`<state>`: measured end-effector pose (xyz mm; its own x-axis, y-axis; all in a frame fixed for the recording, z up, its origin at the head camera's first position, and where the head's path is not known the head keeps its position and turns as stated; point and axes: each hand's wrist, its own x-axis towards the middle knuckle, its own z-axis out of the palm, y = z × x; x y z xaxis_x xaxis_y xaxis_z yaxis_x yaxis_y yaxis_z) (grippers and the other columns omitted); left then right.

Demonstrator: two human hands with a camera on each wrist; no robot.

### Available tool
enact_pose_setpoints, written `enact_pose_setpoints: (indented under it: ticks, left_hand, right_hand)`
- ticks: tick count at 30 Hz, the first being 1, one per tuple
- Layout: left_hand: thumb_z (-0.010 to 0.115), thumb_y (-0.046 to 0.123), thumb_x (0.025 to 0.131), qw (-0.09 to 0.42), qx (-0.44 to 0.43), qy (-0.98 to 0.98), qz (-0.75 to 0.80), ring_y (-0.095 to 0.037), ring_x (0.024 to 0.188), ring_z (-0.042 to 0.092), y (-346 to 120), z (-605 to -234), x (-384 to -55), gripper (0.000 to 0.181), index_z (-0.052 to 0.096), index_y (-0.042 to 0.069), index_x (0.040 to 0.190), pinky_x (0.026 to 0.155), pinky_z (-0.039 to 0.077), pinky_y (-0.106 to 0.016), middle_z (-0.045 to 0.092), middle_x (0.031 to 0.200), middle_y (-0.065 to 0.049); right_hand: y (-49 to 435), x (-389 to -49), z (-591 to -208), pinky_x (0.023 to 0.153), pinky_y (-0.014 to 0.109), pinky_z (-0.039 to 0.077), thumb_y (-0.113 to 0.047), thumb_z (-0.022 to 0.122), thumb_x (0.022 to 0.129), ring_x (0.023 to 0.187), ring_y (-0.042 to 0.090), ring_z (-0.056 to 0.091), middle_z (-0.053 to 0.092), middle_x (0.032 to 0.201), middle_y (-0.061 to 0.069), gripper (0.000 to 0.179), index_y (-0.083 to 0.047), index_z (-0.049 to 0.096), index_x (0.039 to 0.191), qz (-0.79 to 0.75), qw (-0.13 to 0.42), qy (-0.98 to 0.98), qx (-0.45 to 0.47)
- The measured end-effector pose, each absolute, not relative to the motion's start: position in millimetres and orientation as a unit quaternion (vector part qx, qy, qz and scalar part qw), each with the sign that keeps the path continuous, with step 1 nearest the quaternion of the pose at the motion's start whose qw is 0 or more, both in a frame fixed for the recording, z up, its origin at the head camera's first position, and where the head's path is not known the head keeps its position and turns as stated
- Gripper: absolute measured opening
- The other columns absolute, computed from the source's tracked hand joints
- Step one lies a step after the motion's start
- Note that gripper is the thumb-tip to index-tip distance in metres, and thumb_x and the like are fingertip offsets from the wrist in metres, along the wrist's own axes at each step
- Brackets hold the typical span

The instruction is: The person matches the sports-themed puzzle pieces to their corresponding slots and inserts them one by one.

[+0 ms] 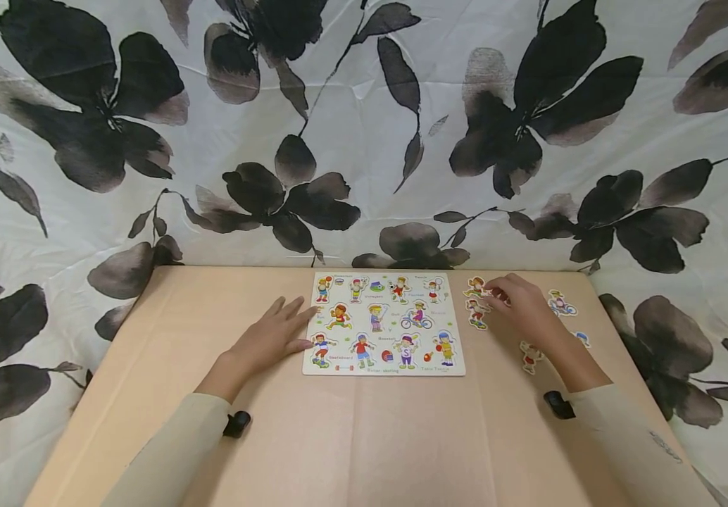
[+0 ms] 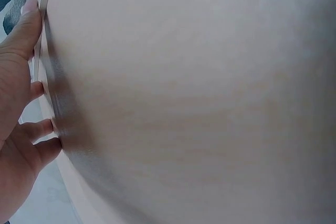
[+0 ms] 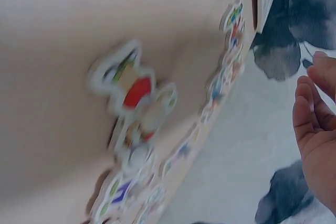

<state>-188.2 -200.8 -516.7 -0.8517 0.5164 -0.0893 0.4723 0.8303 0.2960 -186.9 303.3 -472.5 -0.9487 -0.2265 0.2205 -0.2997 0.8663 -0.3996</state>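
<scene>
A white puzzle board [image 1: 383, 359] printed with sporting children lies flat at the table's far edge in the head view. My left hand [image 1: 275, 334] is at its left side with fingers spread, some fingertips touching the board. In the left wrist view, the left hand's thumb [image 2: 29, 24] and fingertips lie along the board's edge. My right hand [image 1: 522, 306] hovers by a child-shaped puzzle piece [image 1: 474, 286], above another piece [image 1: 477, 314]. Its fingers bend loosely in the right wrist view, and nothing shows between thumb and fingers [image 3: 304, 114]; the head view partly hides the fingertips.
More loose puzzle pieces lie right of the board, including a vehicle-shaped one [image 1: 560, 303], a child figure [image 1: 530, 357] and one partly behind the right forearm [image 1: 582, 339]. Flower-patterned cloth [image 1: 402, 141] rises behind the wooden table [image 1: 402, 436].
</scene>
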Motion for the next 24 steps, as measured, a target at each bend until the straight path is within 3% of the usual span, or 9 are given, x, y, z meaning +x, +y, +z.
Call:
enact_pose_setpoints:
  ticks: [11,24]
  left_hand:
    - [0.062,0.058,0.098,0.079,0.262,0.953,0.130,-0.054,0.154,0.020,-202.8,-518.4,-188.5,0.077,0.037,0.025,0.162,0.111,0.040,-0.071,0.027,0.170,-0.016]
    - [0.062,0.059,0.097,0.081,0.260,0.953,0.131,-0.054,0.154,0.020,-201.5,-516.4,-188.4,0.076,0.038,0.025,0.162,0.109,0.041,-0.072,0.028,0.170,-0.016]
  right_hand:
    - [342.8,-165.0,-467.0,0.067,0.033,0.053,-0.011,0.079,0.091,0.079,0.021,0.062,0.069,0.092,0.009,0.020,-0.003,0.074,0.109,0.199,0.113,-0.963,0.141]
    - [382.4,-137.9,-500.7,0.062,0.024,0.047,-0.019,0.087,0.084,0.073,0.006,0.052,0.062,0.080,-0.009,0.019,-0.010,0.076,0.096,0.190,0.033,-0.971,0.145]
